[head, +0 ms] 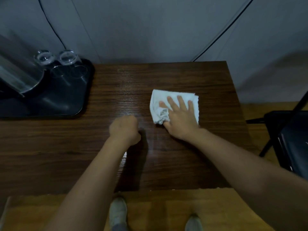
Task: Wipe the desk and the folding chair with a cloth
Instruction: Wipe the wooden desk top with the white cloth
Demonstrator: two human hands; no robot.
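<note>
A white cloth [160, 99] lies on the dark wooden desk [191, 155], right of its middle. My right hand [179, 115] presses flat on the cloth, fingers spread over it and the thumb tucked into a bunched fold. My left hand [124, 129] rests on the desk as a closed fist just left of the cloth, holding nothing. The black folding chair [290, 139] stands on the floor at the right edge of the view, partly cut off.
A black tray [66, 100] sits at the desk's back left, carrying two upturned glasses [56, 60] and a metal kettle [18, 75]. Black cables [221, 34] hang down the grey wall behind. My shoes [118, 212] stand on the wooden floor below the desk's front edge.
</note>
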